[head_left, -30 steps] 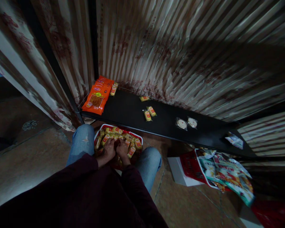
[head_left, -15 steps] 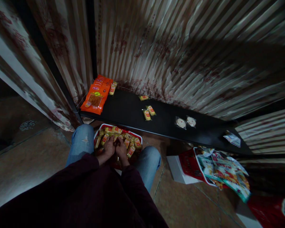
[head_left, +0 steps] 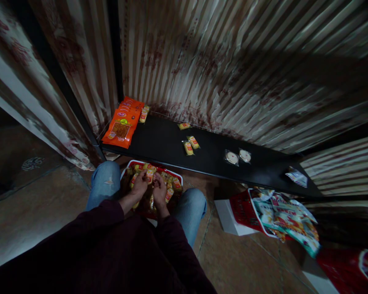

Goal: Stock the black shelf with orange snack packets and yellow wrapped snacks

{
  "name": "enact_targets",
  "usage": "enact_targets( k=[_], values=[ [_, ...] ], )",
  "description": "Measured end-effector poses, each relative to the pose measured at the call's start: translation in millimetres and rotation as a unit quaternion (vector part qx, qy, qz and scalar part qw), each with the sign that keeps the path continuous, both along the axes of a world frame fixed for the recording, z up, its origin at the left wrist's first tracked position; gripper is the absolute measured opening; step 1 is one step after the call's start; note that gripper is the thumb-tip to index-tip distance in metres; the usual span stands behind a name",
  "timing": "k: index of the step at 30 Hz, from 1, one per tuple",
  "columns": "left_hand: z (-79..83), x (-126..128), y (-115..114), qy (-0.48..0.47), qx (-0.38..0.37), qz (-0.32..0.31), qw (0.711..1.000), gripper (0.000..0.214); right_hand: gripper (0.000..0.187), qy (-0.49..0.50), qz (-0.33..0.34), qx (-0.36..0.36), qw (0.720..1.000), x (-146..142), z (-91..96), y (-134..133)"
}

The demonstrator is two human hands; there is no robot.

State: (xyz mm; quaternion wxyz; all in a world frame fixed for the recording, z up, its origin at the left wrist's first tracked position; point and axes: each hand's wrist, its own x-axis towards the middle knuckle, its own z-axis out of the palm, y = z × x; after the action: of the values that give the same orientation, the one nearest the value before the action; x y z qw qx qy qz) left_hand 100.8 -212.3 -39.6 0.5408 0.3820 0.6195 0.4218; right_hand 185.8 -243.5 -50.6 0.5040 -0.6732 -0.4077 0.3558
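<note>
Between my knees sits a red basket with a white rim [head_left: 181, 178], filled with small yellow wrapped snack cakes [head_left: 169, 194]. Over it, my left hand [head_left: 140, 186] pinches one wrapped snack cake [head_left: 149, 175] at its left side, the red label facing up. My right hand [head_left: 160, 192] is close by on the right, its fingers curled near that cake's right edge. Whether they grip the wrapper or another piece is too dark to make out. Both forearms are in dark sleeves.
Ahead runs a low black shelf [head_left: 159, 139]. On it lie orange snack bags [head_left: 119, 126], several yellow packets [head_left: 188, 148], two round white packets [head_left: 232, 157] and a white-blue packet [head_left: 297, 177]. A red basket of bags [head_left: 243, 210] stands right, another red basket [head_left: 343, 269] beyond.
My hands have risen slightly from among the wrapped cakes and moved a little apart. One cake now shows between them, in my left fingers. The view has shifted slightly.
</note>
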Motion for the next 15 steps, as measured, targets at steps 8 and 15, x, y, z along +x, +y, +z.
enact_targets(
  k=[8, 15],
  values=[
    [35.6, 6.2, -4.7, -0.146, -0.066, 0.077, 0.984, 0.027, 0.032, 0.012, -0.028, 0.037, 0.999, 5.6, 15.0, -1.1],
    [37.9, 10.5, -2.8, -0.22, -0.083, 0.088, 0.968, 0.017, 0.031, 0.027, -0.032, 0.05, 0.998, 6.2, 24.5, -2.3]
  ],
)
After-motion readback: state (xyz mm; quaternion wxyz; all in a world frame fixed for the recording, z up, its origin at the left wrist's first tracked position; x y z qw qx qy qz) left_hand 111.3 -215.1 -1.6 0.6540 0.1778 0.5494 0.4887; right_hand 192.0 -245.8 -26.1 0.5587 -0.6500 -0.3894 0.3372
